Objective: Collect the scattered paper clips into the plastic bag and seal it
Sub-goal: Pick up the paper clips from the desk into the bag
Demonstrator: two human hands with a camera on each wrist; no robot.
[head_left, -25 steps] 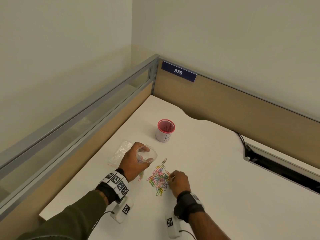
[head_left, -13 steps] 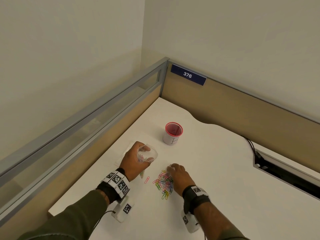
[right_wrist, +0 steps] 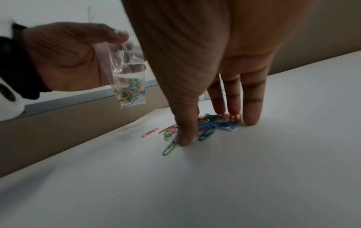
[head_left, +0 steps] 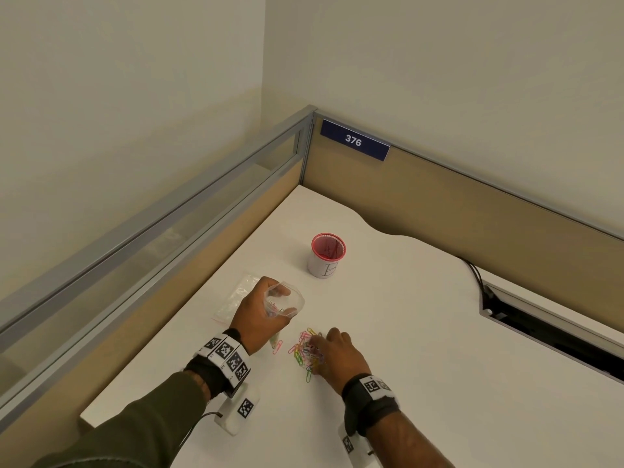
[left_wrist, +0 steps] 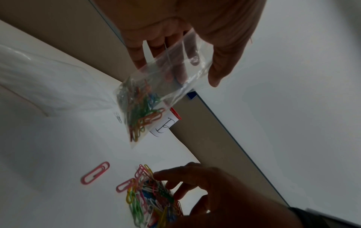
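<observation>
White desk (head_left: pixel 422 332) in a partitioned corner, clips half gathered.

The left hand (head_left: pixel 260 315) pinches the bag (right_wrist: pixel 128 77) by its open mouth above the desk, some clips inside. The right hand (head_left: pixel 337 356), fingers straight, presses on the clip pile (left_wrist: pixel 152 197); one pink clip (left_wrist: pixel 95 172) lies just apart. Another bag, it seems, lies behind the left hand.

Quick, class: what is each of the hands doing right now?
Left hand: grips the small clear plastic bag, some coloured paper clips inside.
Right hand: open, straight fingers pressing on the pile of coloured paper clips on the white desk.
</observation>
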